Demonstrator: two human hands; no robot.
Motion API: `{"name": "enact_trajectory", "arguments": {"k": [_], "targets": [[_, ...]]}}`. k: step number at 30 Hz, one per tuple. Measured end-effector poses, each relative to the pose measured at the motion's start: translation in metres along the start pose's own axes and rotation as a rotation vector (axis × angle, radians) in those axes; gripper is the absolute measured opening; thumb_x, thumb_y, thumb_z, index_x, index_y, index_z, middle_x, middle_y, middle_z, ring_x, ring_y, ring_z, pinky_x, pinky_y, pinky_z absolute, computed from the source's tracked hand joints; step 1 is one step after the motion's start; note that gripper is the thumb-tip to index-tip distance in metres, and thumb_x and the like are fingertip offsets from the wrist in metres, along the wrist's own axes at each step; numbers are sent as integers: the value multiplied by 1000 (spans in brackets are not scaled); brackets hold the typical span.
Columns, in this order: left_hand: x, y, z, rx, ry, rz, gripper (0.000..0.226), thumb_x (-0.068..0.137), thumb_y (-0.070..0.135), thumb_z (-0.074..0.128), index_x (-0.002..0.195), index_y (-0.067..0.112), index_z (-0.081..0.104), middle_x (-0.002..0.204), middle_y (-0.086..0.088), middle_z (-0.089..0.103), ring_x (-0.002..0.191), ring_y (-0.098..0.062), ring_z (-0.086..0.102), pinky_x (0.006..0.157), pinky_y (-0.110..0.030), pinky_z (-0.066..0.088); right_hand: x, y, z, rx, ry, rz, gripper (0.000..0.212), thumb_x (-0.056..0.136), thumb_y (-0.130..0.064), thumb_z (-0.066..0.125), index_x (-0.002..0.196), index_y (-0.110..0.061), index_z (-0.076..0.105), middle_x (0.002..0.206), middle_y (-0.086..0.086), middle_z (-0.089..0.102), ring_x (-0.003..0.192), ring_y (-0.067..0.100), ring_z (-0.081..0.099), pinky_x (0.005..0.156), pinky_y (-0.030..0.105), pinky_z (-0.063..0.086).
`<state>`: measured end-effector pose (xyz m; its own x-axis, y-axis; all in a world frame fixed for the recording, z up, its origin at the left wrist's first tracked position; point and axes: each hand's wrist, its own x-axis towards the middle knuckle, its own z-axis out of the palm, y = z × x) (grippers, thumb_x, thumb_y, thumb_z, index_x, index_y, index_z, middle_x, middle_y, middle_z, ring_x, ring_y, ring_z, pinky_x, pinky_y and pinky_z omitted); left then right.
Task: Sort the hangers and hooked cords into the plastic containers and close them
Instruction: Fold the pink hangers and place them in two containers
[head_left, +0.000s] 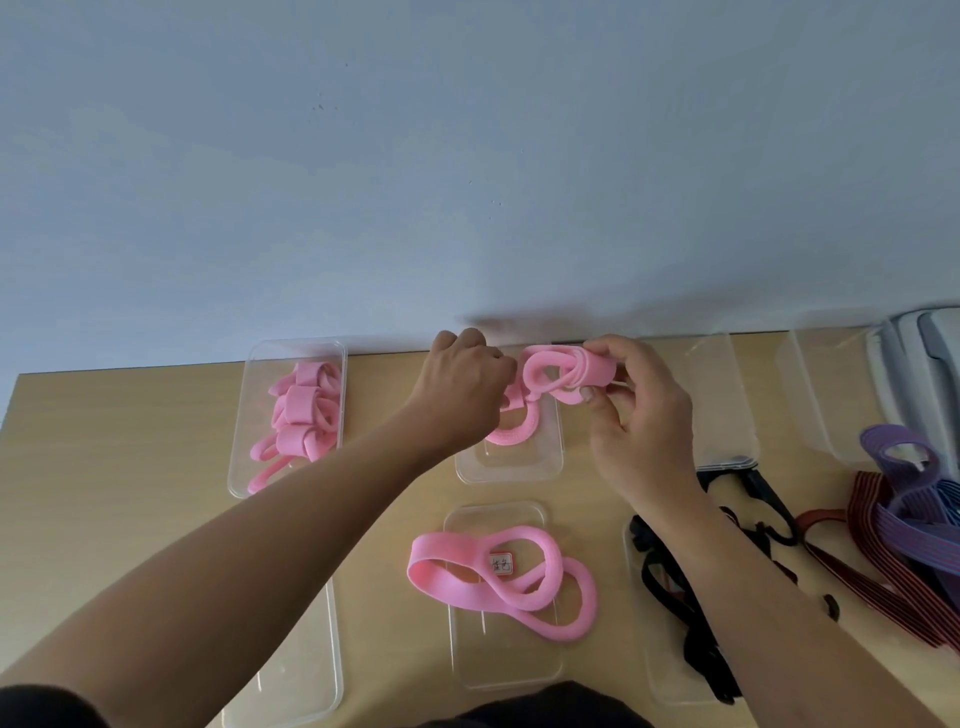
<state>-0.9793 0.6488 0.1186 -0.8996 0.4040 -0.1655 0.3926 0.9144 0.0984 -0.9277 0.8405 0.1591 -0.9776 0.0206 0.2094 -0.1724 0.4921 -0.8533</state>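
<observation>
Loose pink cord lies on clear lid, nearer than middle container. Above that container: left hand grips one end of folded pink cord, right hand pinches the other. Left of it: filled container, pink cords inside.

Soft, even daylight, slightly hazy picture

Faint shadow on the wall above the hands; edges bow from the wide lens.

a filled container lay left of the middle container, a lid bearing a looped cord before it, stacked containers right.
</observation>
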Motion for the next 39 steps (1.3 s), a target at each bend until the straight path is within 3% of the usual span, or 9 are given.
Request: {"name": "enact_trajectory", "arguments": {"k": [2,5,13,18,21,24,29,35,39], "targets": [[1,0,0,-42,9,-13,7,89,21,64,93,22,70,87,7,69,96,-24,54,78,-33,33,-1,0,-1,-1,-1,3,39,80,16,64,115,-3,63,108,5,64,100,27,65,81,49,57],[5,3,-1,-91,-2,-44,24,88,28,67,108,16,65,95,-2,67,98,-28,55,79,-34,36,-5,-1,-3,1,12,-1,38,81,13,64,115,-4,63,108,4,65,99,26,65,81,49,56],[12,7,-6,-143,-215,49,41,93,37,66,123,11,54,113,-8,63,103,-30,60,77,-36,44,-6,-2,-9,37,37,12,38,82,11,64,115,-7,62,109,3,64,100,26,65,81,50,57],[11,6,-13,-214,-178,47,38,94,34,67,117,9,49,95,-9,64,76,-28,50,66,-37,37,-6,-1,-8,61,36,18,35,83,4,64,116,-7,62,110,3,64,103,27,65,82,50,57],[13,4,-17,-191,-138,35,30,96,29,64,105,11,42,87,-11,59,73,-33,51,64,-38,33,-7,0,-6,80,21,39,36,83,4,63,116,-8,62,110,3,65,103,26,65,83,49,57],[13,2,-15,-185,-108,30,18,97,18,57,108,6,48,85,-12,59,77,-39,56,62,-41,35,-10,2,-5,95,-11,74,41,82,13,64,117,-8,62,111,2,66,104,25,66,84,49,58],[12,0,-15,-196,-23,29,21,93,15,61,112,7,61,96,-11,65,85,-35,61,69,-42,47,-8,0,-6,140,-112,131,41,83,12,65,115,-12,64,110,-3,69,102,18,67,88,43,57],[6,-15,-17,-194,98,145,22,92,16,66,114,12,72,104,-9,71,103,-31,60,73,-31,39,14,-14,3,51,-411,155,41,83,9,66,104,-26,64,97,-26,67,90,2,64,78,22,55],[6,-25,-21,-161,10,193,25,97,21,64,121,20,72,111,-4,70,108,-26,59,80,-38,53,30,-17,8,-63,-490,133,36,84,6,66,110,-20,65,102,-7,68,86,7,62,77,23,52]]}}
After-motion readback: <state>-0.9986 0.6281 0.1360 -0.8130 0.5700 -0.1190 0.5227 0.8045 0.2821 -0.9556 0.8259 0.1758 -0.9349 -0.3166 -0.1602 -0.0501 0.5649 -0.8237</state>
